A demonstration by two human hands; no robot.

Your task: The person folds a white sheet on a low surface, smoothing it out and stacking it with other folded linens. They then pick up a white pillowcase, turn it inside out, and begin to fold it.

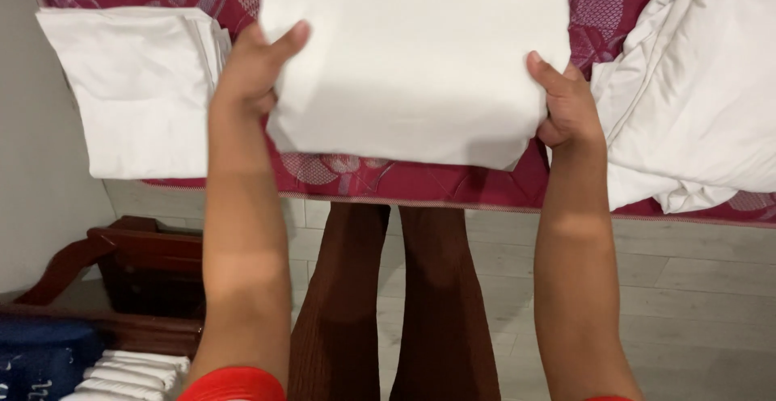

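Holding a folded white cloth [416, 61] by its two sides, just over the edge of a dark red mattress [420, 181] with a flower pattern. Left hand [255, 65] wrapped on the left side of the cloth, thumb lying on top, other fingers hidden under it. Right hand [566, 102] gripping the right side near the lower corner, thumb on top too. Both hands closed tight on the cloth, arms reaching straight out from red sleeves [234, 385].

Sitting to the left on the mattress, well apart from the held cloth: a neat pile of folded white cloths [133, 90]. Lying to the right, just beside the right hand: a loose, crumpled white sheet [695, 86]. Down below, brown trousers [396, 304] over a pale wood floor [695, 288]. Off in the lower left corner, a dark wooden frame [121, 263], something dark blue [40, 356], and a row of small folded white things [129, 377].
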